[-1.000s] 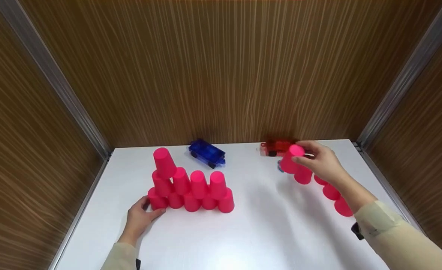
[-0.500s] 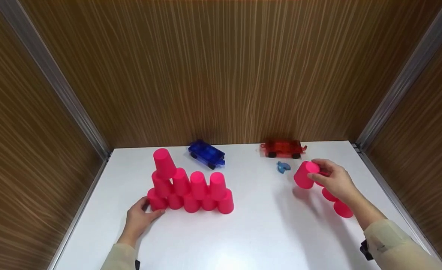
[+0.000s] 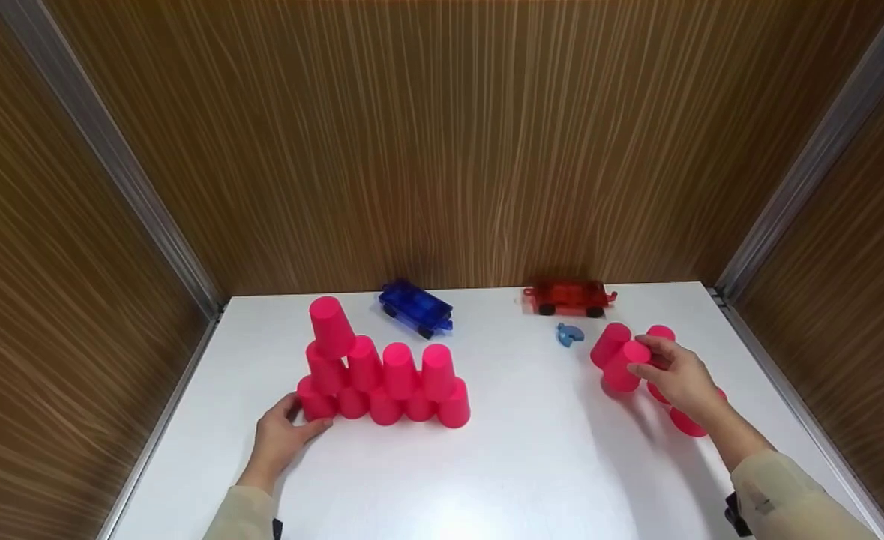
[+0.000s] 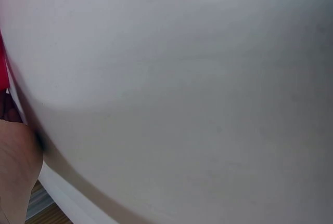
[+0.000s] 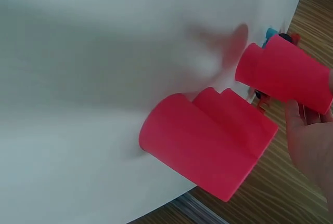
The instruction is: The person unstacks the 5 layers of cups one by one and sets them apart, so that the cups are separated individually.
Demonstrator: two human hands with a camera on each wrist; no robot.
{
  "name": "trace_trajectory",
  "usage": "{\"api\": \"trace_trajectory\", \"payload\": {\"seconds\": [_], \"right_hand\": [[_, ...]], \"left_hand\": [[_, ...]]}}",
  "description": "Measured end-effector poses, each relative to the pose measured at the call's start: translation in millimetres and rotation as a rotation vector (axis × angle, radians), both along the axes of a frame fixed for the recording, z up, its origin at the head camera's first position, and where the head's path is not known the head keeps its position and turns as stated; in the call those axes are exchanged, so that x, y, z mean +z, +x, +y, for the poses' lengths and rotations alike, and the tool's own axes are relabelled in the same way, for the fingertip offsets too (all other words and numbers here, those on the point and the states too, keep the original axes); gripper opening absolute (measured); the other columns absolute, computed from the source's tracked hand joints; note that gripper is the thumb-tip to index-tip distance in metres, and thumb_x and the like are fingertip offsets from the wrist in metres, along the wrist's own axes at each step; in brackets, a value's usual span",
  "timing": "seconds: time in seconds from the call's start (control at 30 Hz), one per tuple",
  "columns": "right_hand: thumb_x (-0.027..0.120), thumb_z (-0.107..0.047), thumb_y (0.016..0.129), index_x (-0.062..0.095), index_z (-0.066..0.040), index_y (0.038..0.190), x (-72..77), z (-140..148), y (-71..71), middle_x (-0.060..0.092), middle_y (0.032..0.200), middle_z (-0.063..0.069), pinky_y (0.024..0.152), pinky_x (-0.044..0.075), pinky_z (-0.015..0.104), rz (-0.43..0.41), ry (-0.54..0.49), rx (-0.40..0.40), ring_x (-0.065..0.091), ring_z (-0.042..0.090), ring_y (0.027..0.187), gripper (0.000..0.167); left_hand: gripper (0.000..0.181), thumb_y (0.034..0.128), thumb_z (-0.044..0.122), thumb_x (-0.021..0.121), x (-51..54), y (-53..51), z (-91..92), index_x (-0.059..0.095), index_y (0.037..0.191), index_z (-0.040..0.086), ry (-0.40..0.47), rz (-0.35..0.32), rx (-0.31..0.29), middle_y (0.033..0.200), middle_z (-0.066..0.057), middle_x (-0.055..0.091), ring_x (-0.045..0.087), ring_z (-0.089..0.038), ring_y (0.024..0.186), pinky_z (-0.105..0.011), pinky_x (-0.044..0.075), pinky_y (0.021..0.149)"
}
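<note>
Pink cups (image 3: 626, 367) at wide-apart hands (image 3: 280, 439) (image 3: 679, 379)

High head view facing forward-down, close wrist views, shared white tabletop (image 3: 516, 465)

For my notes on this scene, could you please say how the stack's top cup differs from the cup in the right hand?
The top cup sits unheld, while the held cup is gripped by the right hand. The top cup crowns the stack, whereas the held cup is away from it, near the loose cups. Both are pink and tapered, with the narrow end up.
</note>
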State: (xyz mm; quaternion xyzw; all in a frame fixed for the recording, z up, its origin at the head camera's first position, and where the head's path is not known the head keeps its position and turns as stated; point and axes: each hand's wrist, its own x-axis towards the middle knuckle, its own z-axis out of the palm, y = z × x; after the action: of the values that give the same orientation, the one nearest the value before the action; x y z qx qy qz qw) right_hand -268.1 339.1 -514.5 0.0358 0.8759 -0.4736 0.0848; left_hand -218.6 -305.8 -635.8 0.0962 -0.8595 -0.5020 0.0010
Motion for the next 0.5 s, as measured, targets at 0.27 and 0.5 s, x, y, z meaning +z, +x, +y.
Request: {"api": "trace_trajectory", "payload": {"seconds": [0.27, 0.5], "right_hand": [[0.078, -0.030, 0.099, 0.032, -0.008, 0.165, -8.7, 3.7, -1.9, 0.037, 0.160, 0.027, 0.106, 0.055, 0.048, -0.015, -0.002, -0.005, 0.040, 0.050, 0.144, 0.084], [0.077, -0.027, 0.100, 0.033, -0.007, 0.165, -13.6, 6.3, -0.9, 0.040, 0.159, 0.027, 0.103, 0.057, 0.039, -0.001, 0.028, 0.005, 0.042, 0.049, 0.143, 0.081]], "left_hand": [[0.084, 0.0896, 0.030, 0.089, -2.2, -0.4, -0.1, 0.047, 0.157, 0.004, -0.010, -0.007, 0.004, 0.159, -0.020, 0.049, 0.042, -0.040, 0.151, -0.051, 0.038, 0.121], [0.083, 0.0893, 0.030, 0.089, -1.1, 1.3, 0.4, 0.048, 0.157, 0.005, -0.009, -0.012, 0.014, 0.159, -0.019, 0.050, 0.042, -0.039, 0.151, -0.051, 0.038, 0.120]]}}
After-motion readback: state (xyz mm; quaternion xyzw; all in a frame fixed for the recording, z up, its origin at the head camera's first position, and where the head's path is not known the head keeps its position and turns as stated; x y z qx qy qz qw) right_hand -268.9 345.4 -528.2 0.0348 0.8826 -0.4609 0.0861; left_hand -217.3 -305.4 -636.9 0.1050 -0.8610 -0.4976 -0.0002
